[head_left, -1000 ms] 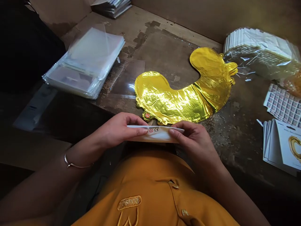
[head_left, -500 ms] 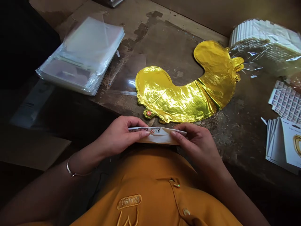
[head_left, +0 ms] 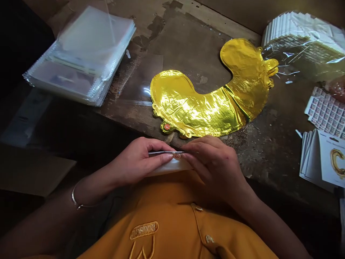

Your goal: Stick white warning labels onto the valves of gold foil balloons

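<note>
Close to my body, just off the table's front edge, both hands pinch a folded white printed card (head_left: 172, 164). My left hand (head_left: 140, 158) grips its left part between thumb and fingers. At the right part, my right hand (head_left: 212, 158) has its thumb and fingertips closed on the upper edge. Small printed marks show between the thumbs; the rest of the card is partly hidden by my hands. Beyond them, a gold foil balloon (head_left: 205, 111) in a curved C shape lies flat, its lower edge close to my fingers.
A stack of clear plastic bags (head_left: 83, 54) lies at the left on the dark table (head_left: 185, 46), with a single clear bag (head_left: 140, 79) beside it. At right are plastic-wrapped white straws (head_left: 299, 39), a sticker sheet (head_left: 323, 111) and folded cards with a gold C (head_left: 330, 154).
My right hand has moved left along the card, toward my left hand, and its fingers now cover more of the top edge. The view has shifted slightly.
</note>
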Demonstrator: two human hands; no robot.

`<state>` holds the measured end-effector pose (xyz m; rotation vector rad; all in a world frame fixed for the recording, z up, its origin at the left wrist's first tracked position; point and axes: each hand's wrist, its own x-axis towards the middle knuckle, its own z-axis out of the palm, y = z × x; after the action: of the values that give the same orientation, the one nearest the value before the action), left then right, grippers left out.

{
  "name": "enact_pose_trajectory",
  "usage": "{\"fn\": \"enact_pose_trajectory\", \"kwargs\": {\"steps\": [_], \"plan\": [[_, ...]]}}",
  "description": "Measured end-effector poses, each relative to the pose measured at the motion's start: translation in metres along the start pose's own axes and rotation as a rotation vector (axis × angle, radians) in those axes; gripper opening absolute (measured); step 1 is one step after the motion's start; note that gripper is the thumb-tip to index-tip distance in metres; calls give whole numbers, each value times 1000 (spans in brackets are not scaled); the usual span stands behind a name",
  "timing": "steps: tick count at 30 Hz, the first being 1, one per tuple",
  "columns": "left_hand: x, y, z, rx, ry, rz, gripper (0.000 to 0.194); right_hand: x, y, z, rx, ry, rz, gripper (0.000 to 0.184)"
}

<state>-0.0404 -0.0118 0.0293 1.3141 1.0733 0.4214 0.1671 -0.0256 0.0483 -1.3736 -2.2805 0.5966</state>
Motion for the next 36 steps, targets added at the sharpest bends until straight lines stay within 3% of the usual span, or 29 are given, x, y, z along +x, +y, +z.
{"fn": "enact_pose_trajectory", "kwargs": {"steps": [4, 11, 14, 16, 21, 23, 31, 36], "plan": [[-1, 1, 0, -33, -3, 2, 16, -4, 3, 5, -46, 69, -62, 6], [0, -3, 0, -86, -6, -57, 19, -10, 14, 14, -321, 220, -427, 14], [1, -4, 0, -87, 3, -79, 19, -9, 17, 17, -344, 271, -510, 13], [0, -4, 0, -93, 10, -78, 19, -7, 17, 18, -320, 253, -502, 12], [-1, -5, 0, -99, 26, -33, 17, -4, 12, 19, -120, 252, -265, 21], [-1, -6, 0, -107, 26, -19, 17, -4, 12, 20, -97, 241, -237, 23], [1, -12, 2, -125, 42, -28, 16, -12, 20, 22, -265, 256, -432, 23], [3, -12, 5, -134, 42, -37, 18, -14, 19, 27, -273, 294, -457, 18]]}}
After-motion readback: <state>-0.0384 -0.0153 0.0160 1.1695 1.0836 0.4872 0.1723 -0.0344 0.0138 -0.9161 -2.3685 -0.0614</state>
